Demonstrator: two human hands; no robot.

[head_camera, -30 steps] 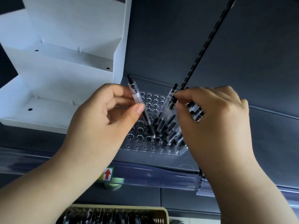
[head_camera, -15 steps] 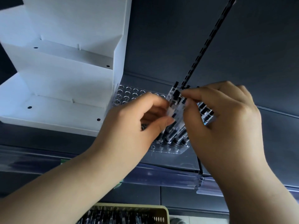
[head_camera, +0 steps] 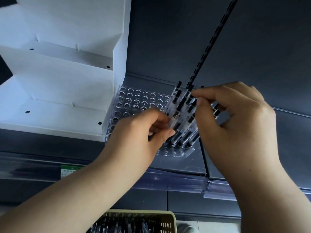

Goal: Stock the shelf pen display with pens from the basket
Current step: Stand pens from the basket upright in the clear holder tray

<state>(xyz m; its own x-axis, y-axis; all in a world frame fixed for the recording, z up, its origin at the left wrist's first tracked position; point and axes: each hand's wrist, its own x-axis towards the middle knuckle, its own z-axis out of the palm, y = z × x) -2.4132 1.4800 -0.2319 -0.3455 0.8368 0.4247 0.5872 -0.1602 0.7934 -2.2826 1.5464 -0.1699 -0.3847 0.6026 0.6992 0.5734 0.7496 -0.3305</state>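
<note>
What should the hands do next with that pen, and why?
Probably ease the pen that the left hand pinches straight down into a free hole of the clear pen holder, then let go. It leans against the standing pens, and the right hand pinches one of them by its top, seemingly holding it aside. Many holes on the holder's left side are unfilled.

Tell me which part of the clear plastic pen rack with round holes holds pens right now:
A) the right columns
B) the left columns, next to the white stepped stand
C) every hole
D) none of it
A: the clear-barrelled black pens stand clustered in the right columns of the clear plastic pen rack, while the round holes nearer the white stepped stand show empty.
</note>
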